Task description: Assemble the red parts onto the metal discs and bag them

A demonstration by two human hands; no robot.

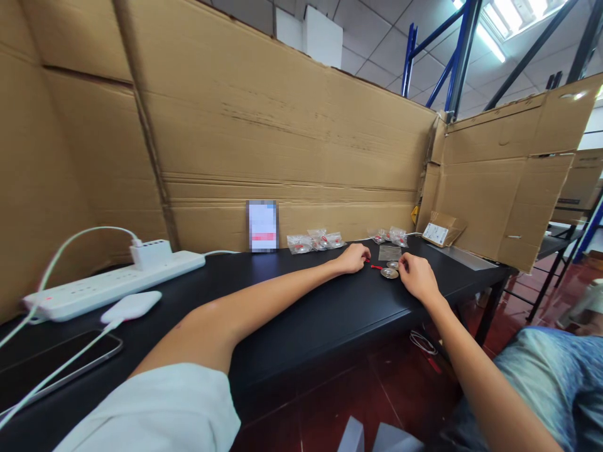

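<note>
My left hand (354,258) rests low over the black table with its fingers curled together. A bit of red cord (367,260) shows at its fingertips. Just across from it, my right hand (418,276) is closed too, its fingertips hidden beside the round metal discs. The nearer disc (389,273) lies flat between my hands; a second disc (392,265) lies behind it, close to my right fingertips. Another red cord (376,267) runs out to the left of the discs. Behind them lies a small clear plastic bag (389,253).
Plastic bags with metal and red pieces (316,241) lie along the cardboard wall (292,125), with more bags (389,236) farther right. A screen (262,226) leans there. At left are a power strip (113,285), a white charging pad (132,307) and a phone (61,364). An open carton (443,229) stands back right.
</note>
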